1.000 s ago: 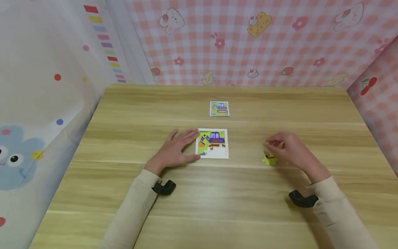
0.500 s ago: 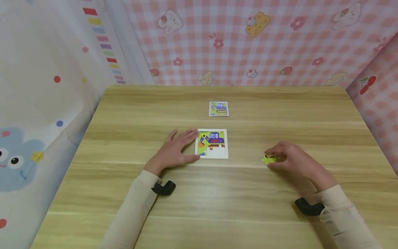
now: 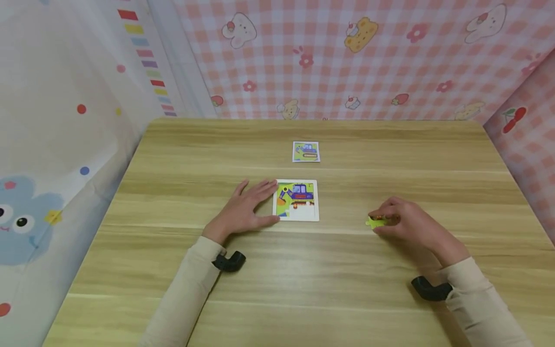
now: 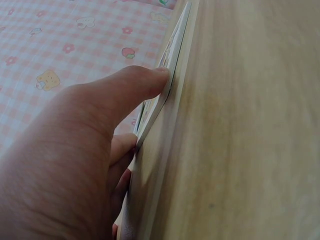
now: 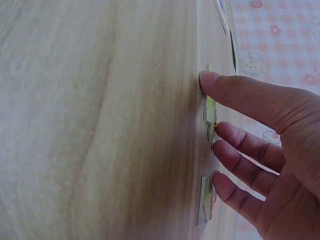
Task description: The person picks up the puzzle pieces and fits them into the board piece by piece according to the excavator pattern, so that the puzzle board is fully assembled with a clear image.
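Observation:
The left hand (image 3: 243, 209) lies with spread fingers at the left side of a square jigsaw puzzle board (image 3: 303, 212). Its thumb (image 4: 150, 82) rests on the board's rim, and the fingertips meet the edge farther back. On the board is a partly filled blue excavator picture, with bare white at the lower right. Over to the right, the right hand (image 3: 409, 222) pinches a yellow-green puzzle piece (image 3: 375, 223) at the table surface, thumb on the near edge. A second puzzle piece (image 5: 204, 202) lies under the other fingers, mostly hidden in the head view.
A small picture card (image 3: 306, 152) of the excavator lies behind the board. The wooden table (image 3: 295, 289) ends at a pink checked cloth (image 3: 269, 58), with a white patterned cloth (image 3: 65, 135) on the left. A black curved mount (image 3: 431, 289) juts from the right wrist.
The right hand has come down toward the near side and closed its thumb and fingers on the puzzle piece. The left hand stays at the board.

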The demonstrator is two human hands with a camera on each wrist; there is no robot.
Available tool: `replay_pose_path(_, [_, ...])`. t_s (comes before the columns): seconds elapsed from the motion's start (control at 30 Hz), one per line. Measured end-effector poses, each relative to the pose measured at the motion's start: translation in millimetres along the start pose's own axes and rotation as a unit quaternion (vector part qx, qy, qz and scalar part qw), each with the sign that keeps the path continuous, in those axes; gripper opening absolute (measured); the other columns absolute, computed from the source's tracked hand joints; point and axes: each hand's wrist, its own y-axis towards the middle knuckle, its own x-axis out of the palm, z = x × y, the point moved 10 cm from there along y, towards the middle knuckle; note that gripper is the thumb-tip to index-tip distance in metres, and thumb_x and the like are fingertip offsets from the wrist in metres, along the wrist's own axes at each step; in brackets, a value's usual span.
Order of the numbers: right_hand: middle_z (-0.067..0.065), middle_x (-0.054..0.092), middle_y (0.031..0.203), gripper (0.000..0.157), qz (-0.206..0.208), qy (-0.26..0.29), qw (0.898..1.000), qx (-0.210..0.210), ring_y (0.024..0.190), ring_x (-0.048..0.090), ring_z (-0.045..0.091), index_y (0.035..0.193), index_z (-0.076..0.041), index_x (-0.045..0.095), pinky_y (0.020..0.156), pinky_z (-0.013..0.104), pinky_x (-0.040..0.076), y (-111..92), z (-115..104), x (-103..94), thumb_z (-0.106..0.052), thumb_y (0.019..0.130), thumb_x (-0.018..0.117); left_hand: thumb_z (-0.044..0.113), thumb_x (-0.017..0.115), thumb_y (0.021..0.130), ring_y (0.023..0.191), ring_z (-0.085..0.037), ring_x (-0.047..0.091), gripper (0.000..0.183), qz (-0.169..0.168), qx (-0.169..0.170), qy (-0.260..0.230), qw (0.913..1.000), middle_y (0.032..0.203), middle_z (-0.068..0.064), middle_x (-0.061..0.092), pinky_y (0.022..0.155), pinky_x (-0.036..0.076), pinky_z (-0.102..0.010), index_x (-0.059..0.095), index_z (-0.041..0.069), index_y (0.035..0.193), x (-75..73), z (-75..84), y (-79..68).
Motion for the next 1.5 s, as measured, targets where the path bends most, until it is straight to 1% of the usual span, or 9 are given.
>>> replay_pose_path(0.37, [0.009, 0.067, 0.103, 0.026, 0.01, 0.041, 0.999, -0.012, 0.086, 0.062, 0.016, 0.104, -0.003, 0.078, 0.071, 0.027, 0.057, 3.7, 2.5, 4.8, -0.002, 0.08, 0.088, 0.065, 0.061, 0.092, 0.158, -0.021, 0.019, 0.091, -0.005, -0.009, -0.004, 0.9999, 0.17, 0.003, 0.024, 0.126, -0.007, -0.051, 0.031, 0.019, 0.164, 3.8, -4.6, -2.4])
replay_pose_path(0.5, [0.006, 0.07, 0.1, 0.027, 0.002, 0.077, 0.997, 0.001, 0.088, 0.065, 0.012, 0.101, -0.004, 0.073, 0.073, 0.024, 0.057, 6.4, 4.6, 8.0, 0.003, 0.079, 0.086, 0.064, 0.061, 0.092, 0.158, -0.023, 0.02, 0.091, -0.002, -0.007, -0.008, 0.9999, 0.17, 0.002, 0.025, 0.126, -0.006, -0.053, 0.031, 0.018, 0.164, 3.0, -4.1, -2.8])
replay_pose_path(0.63, [0.003, 0.074, 0.103, 0.023, -0.012, 0.077, 0.997, 0.014, 0.091, 0.067, 0.01, 0.104, -0.008, 0.075, 0.077, 0.025, 0.057, 10.0, 3.0, 11.0, -0.001, 0.084, 0.085, 0.064, 0.061, 0.092, 0.158, -0.023, 0.02, 0.091, -0.005, -0.008, -0.006, 0.9999, 0.17, 0.002, 0.025, 0.126, -0.005, -0.053, 0.031, 0.018, 0.164, 2.2, -5.4, -3.9])
replay_pose_path(0.73, [0.001, 0.076, 0.104, 0.019, -0.013, 0.075, 0.997, 0.023, 0.088, 0.066, 0.011, 0.105, -0.012, 0.078, 0.075, 0.025, 0.055, 20.6, -2.3, 13.0, -0.004, 0.088, 0.082, 0.063, 0.062, 0.092, 0.157, -0.023, 0.02, 0.09, -0.004, -0.011, -0.003, 0.9999, 0.17, 0.001, 0.026, 0.126, -0.004, -0.054, 0.031, 0.017, 0.164, 0.3, -7.0, -5.9])
replay_pose_path(0.9, [0.008, 0.078, 0.11, 0.018, 0.023, 0.102, 0.994, 0.036, 0.093, 0.069, 0.016, 0.111, -0.009, 0.081, 0.077, 0.019, 0.055, 52.7, -23.7, 15.9, -0.008, 0.093, 0.078, 0.064, 0.062, 0.093, 0.158, -0.022, 0.019, 0.09, -0.006, -0.013, 0.003, 0.9999, 0.17, 0.002, 0.025, 0.126, -0.005, -0.053, 0.031, 0.018, 0.164, 1.2, -8.1, -5.9])
replay_pose_path(1.03, [0.014, 0.077, 0.112, 0.022, 0.052, 0.149, 0.986, 0.044, 0.099, 0.069, 0.02, 0.115, -0.002, 0.079, 0.081, 0.016, 0.055, 75.8, -42.9, 30.0, -0.007, 0.094, 0.076, 0.067, 0.06, 0.093, 0.158, -0.02, 0.017, 0.091, -0.014, -0.012, 0.004, 0.9998, 0.17, 0.003, 0.023, 0.126, -0.006, -0.052, 0.029, 0.02, 0.165, 5.6, -6.2, -3.7])
replay_pose_path(1.13, [0.014, 0.077, 0.109, 0.02, 0.063, 0.172, 0.982, 0.055, 0.091, 0.066, 0.02, 0.114, -0.002, 0.079, 0.074, 0.019, 0.053, 88.9, -54.5, 43.5, -0.006, 0.094, 0.076, 0.067, 0.059, 0.093, 0.158, -0.02, 0.017, 0.091, -0.014, -0.011, 0.001, 0.9998, 0.17, 0.003, 0.023, 0.126, -0.006, -0.052, 0.028, 0.02, 0.165, 6.3, -4.2, -1.4])
replay_pose_path(1.33, [0.01, 0.078, 0.1, 0.017, 0.057, 0.202, 0.975, 0.07, 0.079, 0.063, 0.018, 0.11, -0.005, 0.081, 0.063, 0.022, 0.05, 102.9, -70.0, 63.7, -0.007, 0.094, 0.076, 0.067, 0.057, 0.093, 0.158, -0.019, 0.016, 0.091, -0.014, -0.014, 0.003, 0.9998, 0.17, 0.004, 0.022, 0.126, -0.008, -0.05, 0.027, 0.021, 0.165, 3.5, -2.9, 0.8])
replay_pose_path(1.5, [0.01, 0.076, 0.091, 0.018, 0.029, 0.236, 0.968, 0.082, 0.071, 0.063, 0.016, 0.112, -0.002, 0.08, 0.057, 0.021, 0.049, 106.7, -71.8, 79.9, -0.005, 0.095, 0.075, 0.067, 0.058, 0.093, 0.158, -0.019, 0.016, 0.091, -0.012, -0.014, 0.001, 0.9998, 0.17, 0.004, 0.022, 0.126, -0.008, -0.049, 0.027, 0.021, 0.165, 1.9, -3.4, 0.3])
